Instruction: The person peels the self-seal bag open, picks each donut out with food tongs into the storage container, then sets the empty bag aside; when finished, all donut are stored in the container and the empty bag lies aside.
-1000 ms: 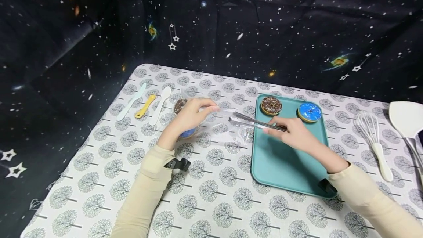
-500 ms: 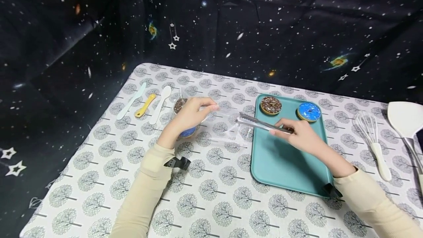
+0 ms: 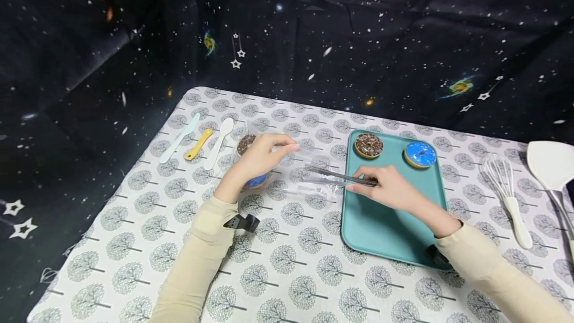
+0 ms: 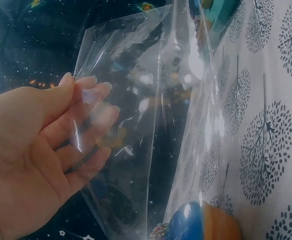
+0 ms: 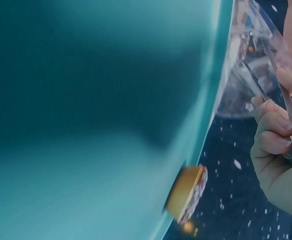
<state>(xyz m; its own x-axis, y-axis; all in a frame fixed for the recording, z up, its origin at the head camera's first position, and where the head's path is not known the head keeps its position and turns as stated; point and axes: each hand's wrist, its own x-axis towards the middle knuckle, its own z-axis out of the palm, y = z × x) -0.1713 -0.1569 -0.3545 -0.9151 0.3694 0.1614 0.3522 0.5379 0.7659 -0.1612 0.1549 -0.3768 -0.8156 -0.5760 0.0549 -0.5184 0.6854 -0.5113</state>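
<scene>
My left hand (image 3: pixel 264 156) pinches the edge of a clear plastic bag (image 4: pixel 131 110) between thumb and fingertips. Beneath that hand, partly hidden by it, a chocolate donut (image 3: pixel 245 143) and a blue donut (image 3: pixel 256 181) lie on the tablecloth. Metal tongs (image 3: pixel 341 175) are in my right hand (image 3: pixel 387 186), their arms spread apart and nothing showing between them. Their tips overlap the bag in the head view. A second chocolate donut (image 3: pixel 368 145) and a second blue donut (image 3: pixel 420 154) sit on the teal tray (image 3: pixel 390 233).
At the left lie a pale green knife (image 3: pixel 179 139), a yellow handle-like utensil (image 3: pixel 198 144) and a white spoon (image 3: pixel 218 143). Right of the tray are a whisk (image 3: pixel 506 198) and a white turner (image 3: pixel 550 163). A dark star-print cloth (image 3: pixel 314 39) hangs behind the table.
My right hand first drew the tongs back to the right, then moved left again, and the tongs' arms are now wider apart. The left hand stays in place on the bag.
</scene>
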